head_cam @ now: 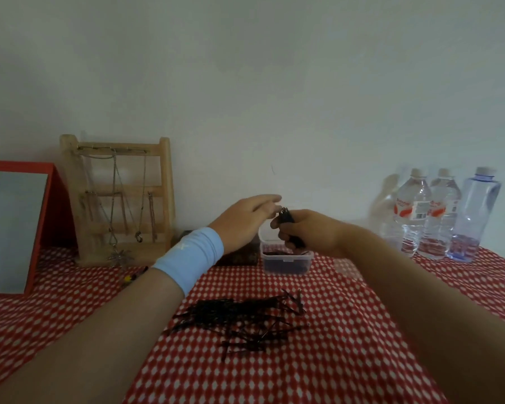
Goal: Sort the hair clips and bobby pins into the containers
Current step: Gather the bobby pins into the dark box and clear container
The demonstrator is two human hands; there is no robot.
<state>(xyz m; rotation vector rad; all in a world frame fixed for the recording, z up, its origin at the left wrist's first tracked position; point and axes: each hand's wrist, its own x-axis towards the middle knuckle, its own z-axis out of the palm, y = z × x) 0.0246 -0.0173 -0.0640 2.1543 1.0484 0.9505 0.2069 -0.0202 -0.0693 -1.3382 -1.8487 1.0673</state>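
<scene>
The right hand (306,231) gripped a bundle of bobby pins (286,218) over the part-filled container (286,262); the left hand (245,220), spread, perhaps touched them. A big pile (245,319) lay unsorted on the bench (362,345).

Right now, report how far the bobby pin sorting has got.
Done: some dark pins lie in the clear container. In hand: the right hand grips a bundle of bobby pins above it; the left hand reaches toward the bundle's tips, fingers straight. Left: a large pile of bobby pins on the checked cloth, nearer the person.
</scene>
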